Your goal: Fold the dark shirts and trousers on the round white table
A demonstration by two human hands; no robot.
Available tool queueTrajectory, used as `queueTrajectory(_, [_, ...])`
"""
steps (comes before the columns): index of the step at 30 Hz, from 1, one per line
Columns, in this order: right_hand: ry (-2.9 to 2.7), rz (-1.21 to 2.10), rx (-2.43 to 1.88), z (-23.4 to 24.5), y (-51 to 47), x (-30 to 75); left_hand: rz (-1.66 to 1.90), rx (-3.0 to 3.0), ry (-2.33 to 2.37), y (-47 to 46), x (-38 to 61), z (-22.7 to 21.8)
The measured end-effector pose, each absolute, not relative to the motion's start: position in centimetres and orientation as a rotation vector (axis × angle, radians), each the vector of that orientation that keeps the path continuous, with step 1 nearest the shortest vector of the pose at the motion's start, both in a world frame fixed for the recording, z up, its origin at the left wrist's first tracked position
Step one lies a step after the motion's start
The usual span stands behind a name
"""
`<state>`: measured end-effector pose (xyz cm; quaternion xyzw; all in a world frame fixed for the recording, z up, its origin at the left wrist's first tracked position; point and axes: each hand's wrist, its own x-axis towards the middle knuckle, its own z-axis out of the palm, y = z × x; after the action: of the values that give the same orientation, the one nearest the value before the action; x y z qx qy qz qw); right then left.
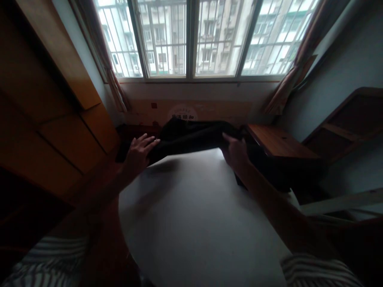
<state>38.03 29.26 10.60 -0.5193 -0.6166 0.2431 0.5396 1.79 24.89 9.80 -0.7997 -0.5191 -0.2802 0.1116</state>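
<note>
A black cloth item (191,137), seemingly a garment, stretches across the far end of a white tabletop (194,215); its dark folds hide its exact kind. My left hand (139,153) rests at the cloth's left end, fingers stretched out and spread, with what looks like a ring on one of them. On the other side, my right hand (236,153) has its thumb side against the cloth's near edge and its forefinger extended over it, apparently gripping the fabric. Its remaining fingers are mostly hidden. More black fabric hangs beyond my right wrist.
Beyond the table is a barred window (191,40) with curtains (115,87). Wooden cabinets (72,131) line the left side. To the right stand a brown wooden desk (278,139) and a wooden chair-like frame (341,127). A printed board (215,109) leans below the window.
</note>
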Motion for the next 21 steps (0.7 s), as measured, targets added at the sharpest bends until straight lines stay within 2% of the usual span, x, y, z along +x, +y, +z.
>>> queueTrajectory(1, [-1.224, 0.842, -1.275, 8.3, 26.3, 38.5, -0.648, -2.399, -1.532, 22.7, 1.5, 8.4])
queueTrajectory(4, [-1.091, 1.033, -1.345, 2.4, 18.5, 39.0, -0.097, -2.589, -1.607, 15.9, 1.2, 2.1])
queueTrajectory(7, [-0.863, 1.313, -1.406, -0.9, 13.6, 40.1, 0.297, -2.636, -1.723, 10.9, 0.9, -2.7])
queueTrajectory(9, [-0.808, 1.460, -1.427, -1.6, 12.4, 41.5, 0.358, -2.684, -1.759, 9.0, 0.4, -3.3])
queueTrajectory(12, [-1.015, 1.552, -1.505, -0.9, 13.2, 43.7, 0.154, -2.892, -1.732, 8.8, -0.5, -1.2])
queueTrajectory(14, [-1.338, 1.395, -1.640, 0.3, 14.7, 44.2, -0.077, -2.958, -1.745, 10.6, -0.6, 0.5])
queueTrajectory(16, [-1.722, 0.949, -1.721, 1.6, 16.6, 43.4, -0.275, -2.921, -1.790, 13.8, -0.1, 1.3])
queueTrajectory(19, [-2.125, 0.382, -1.510, 2.8, 19.7, 39.8, -0.459, -2.780, -1.807, 20.3, 1.2, 0.9])
queueTrajectory(21, [-2.281, 0.299, -1.381, 2.8, 22.3, 36.9, -0.416, -2.707, -1.840, 24.3, 2.2, 0.0])
